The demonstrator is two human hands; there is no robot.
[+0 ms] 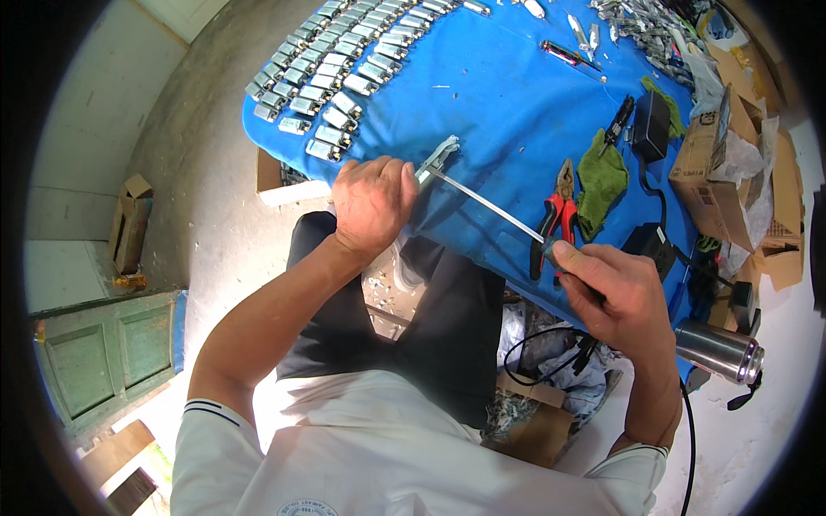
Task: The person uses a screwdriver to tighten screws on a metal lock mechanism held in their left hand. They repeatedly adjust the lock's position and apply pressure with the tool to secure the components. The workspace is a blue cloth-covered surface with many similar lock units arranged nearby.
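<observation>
My left hand (372,199) is closed round a small silvery metal piece (440,156) whose ragged far end sticks out above the blue cloth. In my right hand (613,288) is a screwdriver (492,208), its handle mostly hidden in my fist. The long shaft runs up and left, and its tip meets the metal piece beside my left thumb. Close to my right hand lie red-and-black pliers (562,205), jaws pointing away. Rows of small silvery, cell-like parts (340,64) lie on the cloth beyond my left hand.
A blue cloth (499,95) covers the table. On its right are a green rag (604,185), a black power adapter (651,127) and a steel flask (716,351). Scrap metal (645,39) is heaped far right, near a cardboard box (718,163). Another box (538,434) stands below the edge.
</observation>
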